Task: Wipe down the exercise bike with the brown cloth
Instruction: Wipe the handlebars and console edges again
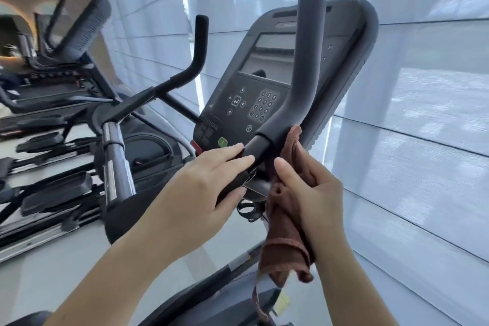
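Note:
The exercise bike's dark console (254, 92) with screen and keypad stands tilted in front of me. Its right handlebar (304, 66) rises in front of the console. My left hand (211, 180) wraps around the lower, bare end of that bar, fingers over the top. My right hand (309, 193) grips the brown cloth (285, 222), whose upper corner is pressed against the bar's underside near the foam grip's end. The rest of the cloth hangs down below my wrist. The left handlebar (190, 69) stands free.
Other gym machines (66, 42) with pedals and rails stand at the left. A chrome post (116, 156) rises close to my left forearm. Translucent window blinds (410, 114) fill the background and right side. Pale floor lies below.

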Action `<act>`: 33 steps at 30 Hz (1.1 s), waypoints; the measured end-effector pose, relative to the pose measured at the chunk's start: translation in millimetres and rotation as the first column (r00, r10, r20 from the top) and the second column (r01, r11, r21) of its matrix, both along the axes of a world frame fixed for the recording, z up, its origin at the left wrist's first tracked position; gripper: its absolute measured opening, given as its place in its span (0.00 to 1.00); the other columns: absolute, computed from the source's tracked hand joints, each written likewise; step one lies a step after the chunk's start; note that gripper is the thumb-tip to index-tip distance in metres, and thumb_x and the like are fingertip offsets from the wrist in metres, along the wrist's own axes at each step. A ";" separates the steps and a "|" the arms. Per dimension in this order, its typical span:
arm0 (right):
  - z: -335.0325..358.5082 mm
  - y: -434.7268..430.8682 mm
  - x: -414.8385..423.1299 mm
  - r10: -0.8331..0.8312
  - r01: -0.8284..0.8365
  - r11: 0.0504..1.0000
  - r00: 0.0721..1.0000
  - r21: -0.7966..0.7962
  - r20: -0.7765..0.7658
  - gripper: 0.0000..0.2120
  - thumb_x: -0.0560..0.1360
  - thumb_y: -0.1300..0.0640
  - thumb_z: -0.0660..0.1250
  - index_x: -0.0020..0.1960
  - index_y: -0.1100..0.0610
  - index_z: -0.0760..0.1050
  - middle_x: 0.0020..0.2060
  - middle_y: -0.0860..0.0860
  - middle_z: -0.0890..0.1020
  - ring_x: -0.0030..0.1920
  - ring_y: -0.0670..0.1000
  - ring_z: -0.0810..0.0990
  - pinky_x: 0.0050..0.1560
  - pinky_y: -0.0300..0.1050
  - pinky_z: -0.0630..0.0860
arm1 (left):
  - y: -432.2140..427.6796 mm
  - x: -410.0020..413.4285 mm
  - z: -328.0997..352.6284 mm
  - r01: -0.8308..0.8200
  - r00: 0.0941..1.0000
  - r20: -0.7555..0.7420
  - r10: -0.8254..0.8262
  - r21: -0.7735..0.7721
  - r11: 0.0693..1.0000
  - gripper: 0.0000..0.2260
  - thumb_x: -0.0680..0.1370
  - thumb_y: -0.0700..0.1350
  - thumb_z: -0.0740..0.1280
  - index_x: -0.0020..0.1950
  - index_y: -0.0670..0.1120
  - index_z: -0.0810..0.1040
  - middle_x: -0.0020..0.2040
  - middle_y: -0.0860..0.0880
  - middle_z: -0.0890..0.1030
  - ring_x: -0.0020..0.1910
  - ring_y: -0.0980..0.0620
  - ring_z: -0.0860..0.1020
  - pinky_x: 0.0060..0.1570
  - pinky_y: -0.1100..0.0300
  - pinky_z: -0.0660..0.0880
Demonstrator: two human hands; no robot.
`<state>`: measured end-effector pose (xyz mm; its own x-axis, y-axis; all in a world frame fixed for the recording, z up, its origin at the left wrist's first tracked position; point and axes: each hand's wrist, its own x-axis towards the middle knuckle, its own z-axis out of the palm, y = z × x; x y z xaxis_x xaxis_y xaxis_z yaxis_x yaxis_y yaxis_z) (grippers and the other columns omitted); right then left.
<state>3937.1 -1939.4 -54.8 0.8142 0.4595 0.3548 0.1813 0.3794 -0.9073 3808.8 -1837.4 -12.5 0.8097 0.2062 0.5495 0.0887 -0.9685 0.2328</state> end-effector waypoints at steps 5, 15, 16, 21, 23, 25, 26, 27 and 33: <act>21.3 -16.1 -8.0 -0.250 0.259 0.965 0.950 -0.028 0.186 0.17 0.68 0.56 0.73 0.55 0.43 0.78 0.47 0.43 0.84 0.49 0.42 0.81 0.52 0.43 0.78 | 12.4 -18.5 -3.8 0.066 0.998 0.001 -0.067 -0.057 0.996 0.21 0.74 0.49 0.62 0.68 0.50 0.70 0.68 0.55 0.68 0.66 0.62 0.63 0.65 0.66 0.57; 58.2 23.3 -13.8 -0.268 0.568 0.800 0.628 -0.194 0.730 0.15 0.70 0.55 0.71 0.57 0.49 0.78 0.55 0.49 0.78 0.56 0.52 0.75 0.56 0.34 0.65 | 17.6 -24.6 -7.3 0.093 0.996 0.006 -0.093 -0.056 0.994 0.22 0.75 0.51 0.60 0.69 0.51 0.68 0.70 0.54 0.67 0.67 0.61 0.62 0.64 0.69 0.55; 53.6 26.0 -17.2 -0.274 0.592 0.786 0.594 -0.180 0.757 0.15 0.71 0.56 0.71 0.57 0.50 0.79 0.55 0.50 0.78 0.55 0.55 0.74 0.54 0.33 0.63 | 17.4 -24.5 -8.2 0.091 0.996 0.005 -0.091 -0.053 0.994 0.22 0.74 0.51 0.60 0.69 0.51 0.68 0.70 0.53 0.67 0.67 0.61 0.62 0.64 0.68 0.55; 48.6 27.3 -21.1 -0.289 0.630 0.762 0.540 -0.151 0.791 0.14 0.70 0.56 0.71 0.56 0.51 0.79 0.55 0.51 0.78 0.54 0.58 0.74 0.50 0.31 0.60 | 19.8 -28.7 -13.6 0.080 0.996 0.030 -0.079 -0.035 0.996 0.21 0.75 0.53 0.60 0.68 0.50 0.70 0.69 0.53 0.69 0.66 0.59 0.64 0.65 0.65 0.58; 53.2 24.1 -22.0 -0.241 0.622 0.759 0.544 -0.193 0.804 0.14 0.70 0.56 0.71 0.56 0.50 0.79 0.55 0.51 0.79 0.54 0.57 0.75 0.53 0.33 0.63 | 22.2 -32.9 -14.4 0.083 0.996 0.026 -0.082 -0.035 0.996 0.22 0.75 0.55 0.57 0.68 0.50 0.70 0.68 0.52 0.70 0.66 0.57 0.66 0.66 0.64 0.59; 58.5 21.3 -26.0 -0.194 0.608 0.757 0.561 -0.241 0.805 0.14 0.70 0.56 0.72 0.55 0.49 0.80 0.54 0.49 0.79 0.54 0.55 0.75 0.56 0.36 0.65 | 25.4 -36.6 -15.3 0.098 0.995 0.017 -0.098 -0.024 0.995 0.23 0.75 0.55 0.56 0.67 0.49 0.71 0.68 0.51 0.70 0.67 0.53 0.68 0.66 0.61 0.61; 59.8 21.0 -30.7 -0.182 0.598 0.760 0.572 -0.255 0.800 0.14 0.70 0.55 0.72 0.55 0.49 0.80 0.53 0.48 0.80 0.54 0.54 0.76 0.56 0.36 0.66 | 28.2 -39.2 -15.9 0.107 0.994 0.013 -0.107 -0.016 0.994 0.23 0.75 0.56 0.55 0.68 0.48 0.71 0.68 0.50 0.70 0.67 0.52 0.68 0.66 0.59 0.61; 59.8 20.9 -37.4 -0.177 0.584 0.769 0.585 -0.260 0.792 0.13 0.69 0.55 0.72 0.54 0.48 0.80 0.52 0.47 0.80 0.54 0.52 0.77 0.56 0.35 0.67 | 31.2 -42.2 -16.6 0.117 0.993 0.010 -0.117 -0.010 0.993 0.24 0.75 0.56 0.55 0.68 0.49 0.70 0.69 0.51 0.70 0.67 0.52 0.67 0.66 0.58 0.61; 45.9 30.9 -83.5 -0.263 0.651 0.719 0.579 -0.244 0.771 0.12 0.69 0.56 0.72 0.52 0.50 0.81 0.52 0.48 0.81 0.53 0.52 0.77 0.56 0.36 0.67 | 55.2 -66.2 -24.7 0.210 0.978 0.007 -0.210 0.010 0.978 0.25 0.75 0.57 0.54 0.66 0.46 0.72 0.68 0.50 0.70 0.68 0.51 0.67 0.67 0.56 0.61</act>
<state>3853.5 -1908.5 -8.9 0.5969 0.3442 0.7247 0.7969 -0.3591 -0.4858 3742.7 -1782.2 -37.1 0.8298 0.0268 0.5575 -0.1188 -0.9675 0.2234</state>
